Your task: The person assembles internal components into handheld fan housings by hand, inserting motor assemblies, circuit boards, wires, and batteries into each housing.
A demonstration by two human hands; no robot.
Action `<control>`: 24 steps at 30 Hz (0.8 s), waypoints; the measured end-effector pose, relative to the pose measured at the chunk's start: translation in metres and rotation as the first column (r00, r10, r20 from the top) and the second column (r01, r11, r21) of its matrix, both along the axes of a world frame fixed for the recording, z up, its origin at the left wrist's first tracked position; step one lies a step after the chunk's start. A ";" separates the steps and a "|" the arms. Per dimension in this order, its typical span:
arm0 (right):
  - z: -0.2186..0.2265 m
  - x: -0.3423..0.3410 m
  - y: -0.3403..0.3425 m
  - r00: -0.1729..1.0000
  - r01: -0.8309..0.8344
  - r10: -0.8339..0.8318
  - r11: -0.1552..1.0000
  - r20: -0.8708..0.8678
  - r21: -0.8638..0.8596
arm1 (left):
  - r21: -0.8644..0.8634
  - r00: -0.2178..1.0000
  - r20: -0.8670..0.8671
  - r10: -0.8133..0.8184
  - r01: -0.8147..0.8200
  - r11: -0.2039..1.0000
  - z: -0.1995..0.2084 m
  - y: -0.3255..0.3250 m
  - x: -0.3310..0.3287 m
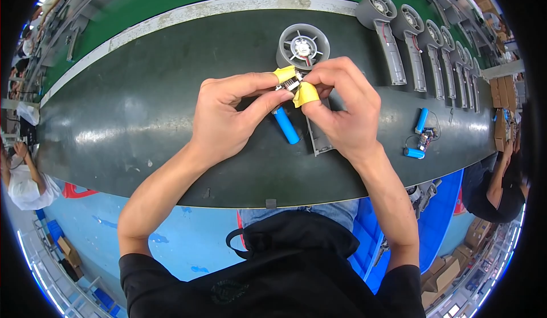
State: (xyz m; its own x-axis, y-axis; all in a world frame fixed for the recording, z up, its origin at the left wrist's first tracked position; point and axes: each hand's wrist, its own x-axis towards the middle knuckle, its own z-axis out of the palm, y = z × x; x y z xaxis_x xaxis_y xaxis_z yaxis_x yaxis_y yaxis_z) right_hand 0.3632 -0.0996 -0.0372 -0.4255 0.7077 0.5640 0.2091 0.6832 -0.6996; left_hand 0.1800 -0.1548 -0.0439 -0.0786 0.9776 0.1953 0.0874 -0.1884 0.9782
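Over the dark counter (142, 118), both hands are meeting close together so the fingertips can work one small part. The left hand (231, 115) and the right hand (342, 110), each wearing yellow finger cots for grip, are pinching a small circuit board (289, 82), with a blue battery cell (285, 125) hanging just beneath it. A grey fan housing (303, 47) is lying directly behind them, within easy reach. Finished grey housings (393, 44) are lining up at right, and a spare battery set (420, 135) is waiting nearby.
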 end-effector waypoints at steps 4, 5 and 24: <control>-0.001 0.000 0.000 1.000 -0.002 0.002 1.000 -0.023 0.001 | 0.016 1.000 -0.028 0.003 -0.003 1.000 0.000 -0.001 -0.001; -0.001 -0.001 0.000 1.000 0.004 -0.004 1.000 -0.031 -0.003 | 0.016 1.000 -0.027 0.004 -0.003 1.000 -0.001 0.000 -0.001; 0.001 0.000 -0.003 1.000 0.009 -0.008 0.999 -0.004 0.035 | 0.149 0.983 -0.182 -0.019 0.046 0.988 0.004 0.002 -0.005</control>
